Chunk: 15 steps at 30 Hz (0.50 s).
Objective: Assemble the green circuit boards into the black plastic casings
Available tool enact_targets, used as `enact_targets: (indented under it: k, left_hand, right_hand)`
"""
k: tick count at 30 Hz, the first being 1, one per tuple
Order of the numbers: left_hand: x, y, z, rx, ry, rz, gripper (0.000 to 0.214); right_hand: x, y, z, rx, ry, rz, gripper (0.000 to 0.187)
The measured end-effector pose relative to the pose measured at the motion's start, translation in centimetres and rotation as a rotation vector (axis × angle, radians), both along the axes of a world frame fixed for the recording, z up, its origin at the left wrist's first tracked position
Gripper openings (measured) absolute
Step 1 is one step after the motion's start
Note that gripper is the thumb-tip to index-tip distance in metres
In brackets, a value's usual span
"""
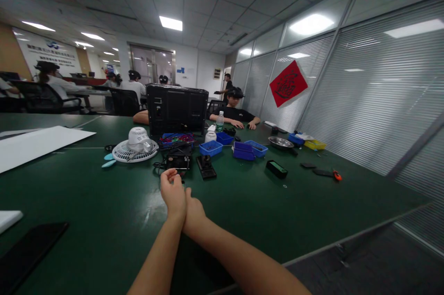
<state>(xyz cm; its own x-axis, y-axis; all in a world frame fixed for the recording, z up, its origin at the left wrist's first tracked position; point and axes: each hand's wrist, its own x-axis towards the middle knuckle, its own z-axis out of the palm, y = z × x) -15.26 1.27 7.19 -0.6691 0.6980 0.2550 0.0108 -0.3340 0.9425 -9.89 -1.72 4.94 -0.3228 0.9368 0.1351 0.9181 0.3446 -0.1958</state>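
1. Left hand: raised over the green table, fingers loosely curled, half spread. It is nearest the black boxed unit, which stands just beyond the fingertips.
2. Right hand: set against the left wrist, thumb upright; its fingers are hidden, so whether they are closed cannot be told.
3. Black stand: on the table to the right of the boxed unit, near both hands.
4. Light blue tray: behind the stand; its contents are too small to identify.
5. Wire tray: blue, in front of the black monitor housing; holds a tangle of red and dark wires.
6. Dark blue bin: right of the white rounded housing; interior unclear.
7. Two blue bins side by side: the near one shows mainly its outer wall; the far one holds small dark pieces.
8. Metal bowl: upright, contents unconfirmed.
9. Yellow tray: far right, beside a blue container with white material lying next to its top.
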Motion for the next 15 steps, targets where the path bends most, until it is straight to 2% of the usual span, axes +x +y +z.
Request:
enact_targets:
  k: [3,7,10,13,15]
  left_hand:
    - [0.0,-0.2,0.3,0.012,-0.001,0.013,0.018]
    - [-0.3,-0.6,0.8,0.023,-0.026,0.014,0.019]
    - [-1.6,-0.8,0.7,0.020,-0.011,0.015,0.020]
    - [-3.8,-0.7,0.1,-0.048,0.076,-0.011,0.021]
    - [-5.2,-0.3,-0.5,-0.157,0.168,-0.071,0.024]
  right_hand:
    - [-0.5,0.1,0.3,-0.046,0.054,-0.012,0.028]
    - [-0.8,-0.1,0.2,-0.068,0.062,-0.059,0.039]
    - [-0.4,-0.7,0.0,-0.016,0.043,-0.054,0.062]
    - [0.7,-1.6,-0.1,-0.048,0.102,-0.052,0.090]
    - [1.5,-2.0,0.0,-0.085,0.190,-0.049,0.090]
